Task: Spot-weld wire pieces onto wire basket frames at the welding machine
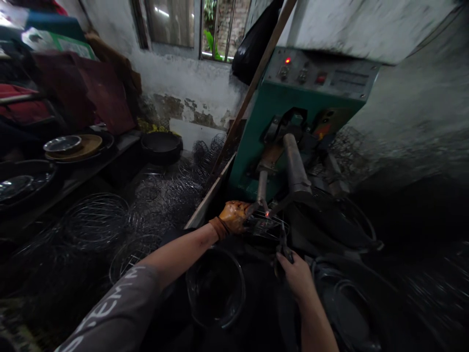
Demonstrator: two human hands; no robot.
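My left hand [234, 216], in an orange-brown glove, is closed on the rim of a wire basket [266, 226] held under the electrodes of a green spot-welding machine [293, 105]. A small red glow [267, 213] shows where the electrode tips meet the wire. My bare right hand [295, 271] is closed around a dark plier-like tool [283, 243] that reaches up to the basket's near edge. A round wire-rimmed bowl [216, 288] lies below my left forearm.
Several finished wire baskets [95, 220] are piled on the floor at left. A shelf with metal dishes [62, 144] runs along the left wall. A black tub [161, 145] sits below the barred window [220, 29]. A wooden pole [252, 83] leans beside the machine.
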